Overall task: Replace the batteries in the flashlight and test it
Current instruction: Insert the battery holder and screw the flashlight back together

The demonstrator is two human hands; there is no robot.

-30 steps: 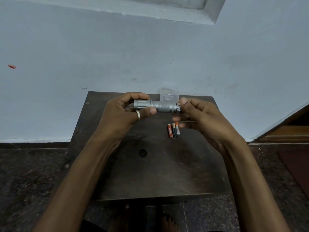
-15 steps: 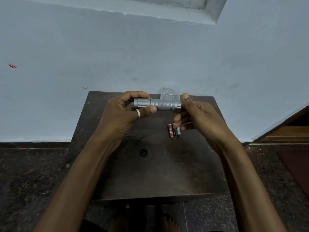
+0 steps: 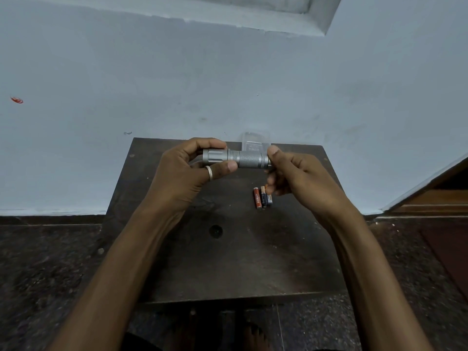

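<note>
Flashlight (image 3: 236,159) held level above the tabletop's (image 3: 228,269) far edge. Left hand (image 3: 188,173) wraps the head end, right hand (image 3: 298,177) pinches the tail end. Three batteries (image 3: 262,197) lie side by side on the tabletop, right of centre.
</note>
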